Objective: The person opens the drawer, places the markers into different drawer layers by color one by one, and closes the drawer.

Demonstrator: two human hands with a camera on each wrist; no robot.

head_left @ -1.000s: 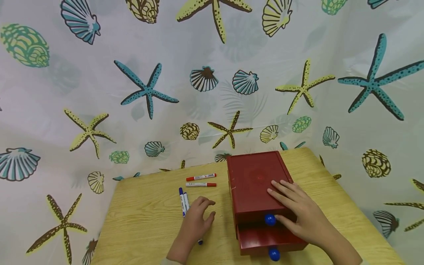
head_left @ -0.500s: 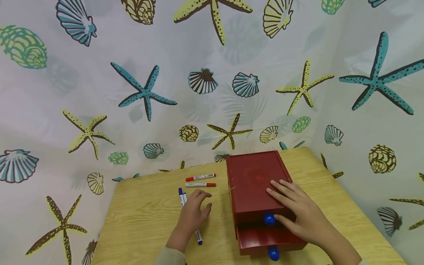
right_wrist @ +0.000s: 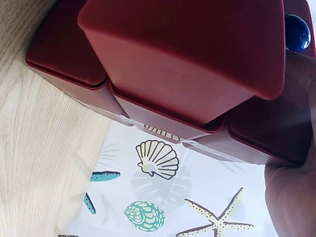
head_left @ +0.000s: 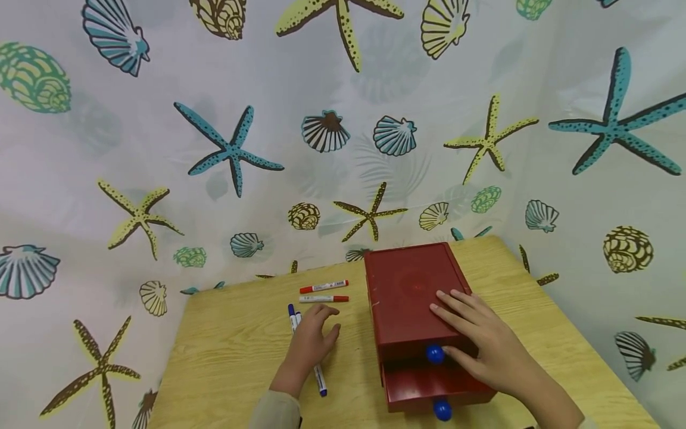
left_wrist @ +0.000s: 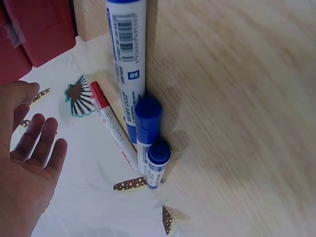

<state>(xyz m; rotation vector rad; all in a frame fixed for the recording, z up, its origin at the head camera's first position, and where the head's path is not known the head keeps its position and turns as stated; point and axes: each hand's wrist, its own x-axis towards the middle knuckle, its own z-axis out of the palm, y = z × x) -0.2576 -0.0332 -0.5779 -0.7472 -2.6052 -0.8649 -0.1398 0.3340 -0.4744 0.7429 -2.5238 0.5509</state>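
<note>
Right hand [head_left: 490, 351] flat on glossy red box [head_left: 409, 292]; left hand [head_left: 309, 342] spread over cylindrical markers [head_left: 293, 316].

Dark red drawer box [head_left: 409, 292] w/ blue knobs [head_left: 435, 354]; red-capped markers [head_left: 324, 286], blue-capped markers [head_left: 292, 314].

Left hand [head_left: 309, 337] is lying palm down, fingers loosely spread and pointing toward 12 o'clock, gripping nothing; its forearm is entering from 6 o'clock, a pale sleeve [head_left: 274, 412] covering it above the wrist. In the left wrist view the fingers [left_wrist: 43, 140] are showing straight and slightly parted. Right hand [head_left: 490, 348] is lying flat, fingers extended toward 10 o'clock, thumb tucked low toward 9 o'clock; its bare forearm is running off toward 5 o'clock.
</note>
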